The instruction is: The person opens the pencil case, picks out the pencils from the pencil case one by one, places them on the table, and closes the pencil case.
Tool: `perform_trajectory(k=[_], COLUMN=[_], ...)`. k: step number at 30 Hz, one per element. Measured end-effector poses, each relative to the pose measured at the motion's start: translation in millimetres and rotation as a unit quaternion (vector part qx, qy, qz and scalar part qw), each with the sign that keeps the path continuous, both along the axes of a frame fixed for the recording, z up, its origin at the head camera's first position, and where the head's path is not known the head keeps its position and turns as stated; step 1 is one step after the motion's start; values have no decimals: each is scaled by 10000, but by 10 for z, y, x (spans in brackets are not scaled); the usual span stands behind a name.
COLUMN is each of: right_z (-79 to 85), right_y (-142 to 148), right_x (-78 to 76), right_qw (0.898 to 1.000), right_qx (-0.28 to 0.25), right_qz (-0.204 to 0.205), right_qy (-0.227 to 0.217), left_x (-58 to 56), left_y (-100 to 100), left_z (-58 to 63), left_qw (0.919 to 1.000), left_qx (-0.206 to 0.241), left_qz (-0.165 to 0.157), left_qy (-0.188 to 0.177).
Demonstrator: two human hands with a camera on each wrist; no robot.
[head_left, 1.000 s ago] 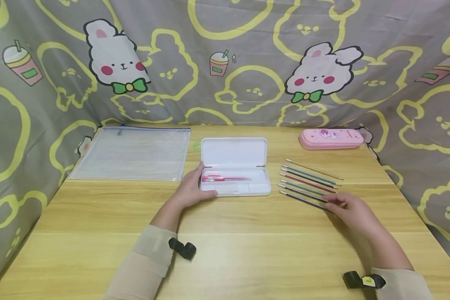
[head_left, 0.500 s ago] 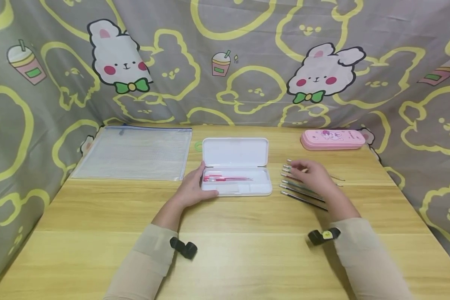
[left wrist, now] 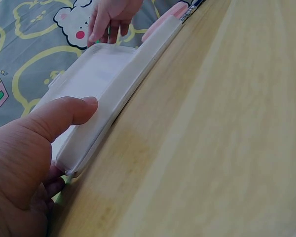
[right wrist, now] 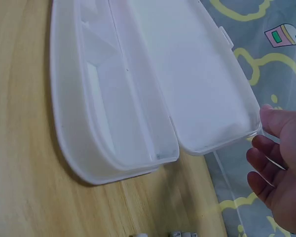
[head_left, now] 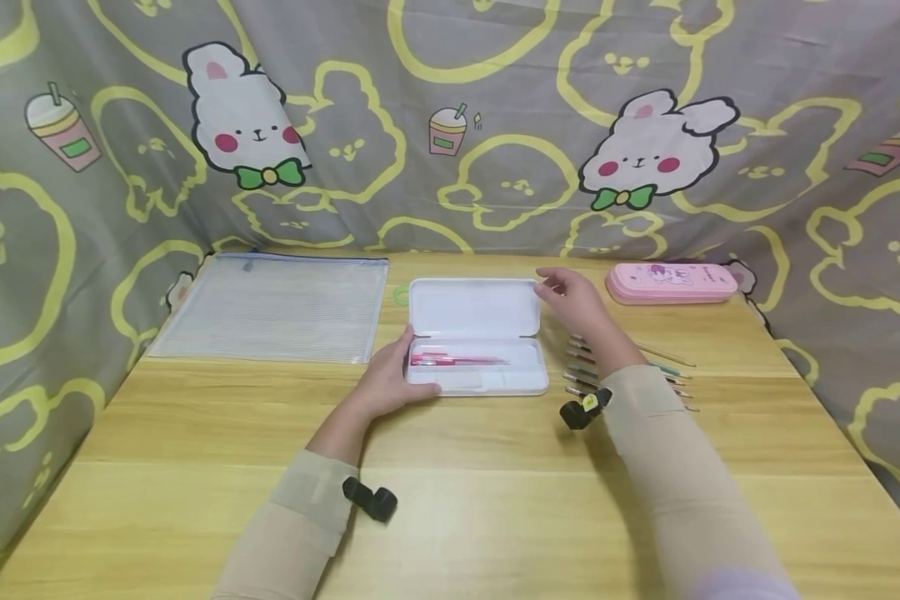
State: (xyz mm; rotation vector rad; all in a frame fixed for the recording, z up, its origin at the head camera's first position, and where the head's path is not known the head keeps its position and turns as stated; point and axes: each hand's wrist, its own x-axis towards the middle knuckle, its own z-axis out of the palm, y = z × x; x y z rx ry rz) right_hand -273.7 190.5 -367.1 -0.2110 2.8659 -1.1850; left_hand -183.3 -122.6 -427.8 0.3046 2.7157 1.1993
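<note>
A white pencil case stands open on the table, its lid tilted up at the back. Red pens lie in its long compartment. My left hand grips the case's left end; in the left wrist view the thumb presses the front wall and the fingers go behind the end. At the lid's upper right corner is my right hand. The right wrist view shows its thumb on the lid's edge and the other fingers curled behind, pinching that corner.
Several pencils lie right of the case, partly under the right forearm. A pink pencil case stands at the back right. At the back left lies a clear zip pouch. A green ring sits behind the white case; a patterned curtain hangs behind.
My right hand has left the pencils, passing over their eraser ends, and has moved up and left to the lid's corner. The left hand stays on the case.
</note>
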Motion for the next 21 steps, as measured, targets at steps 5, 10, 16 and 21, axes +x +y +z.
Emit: perform_trajectory(k=[5,10,16,21], right_z=[-6,2,-10,-45], right_y=[-1,32,64,84], right_x=[-5,110,338,500], right_qw=[9998,9996,9982,9977], right_qx=[-11,-253,-475,-434], right_qz=[-87,-68,22,93], right_qy=[-159,62,357,504], left_x=[1,-6,-9,-15], left_y=[17,8,1,-1], left_z=[-13,-10,1,8], left_qw=[9999,9998,9999,9999], left_qx=[92,63,48,74], left_qz=[26,89,117,93], left_qy=[138,151,65,61])
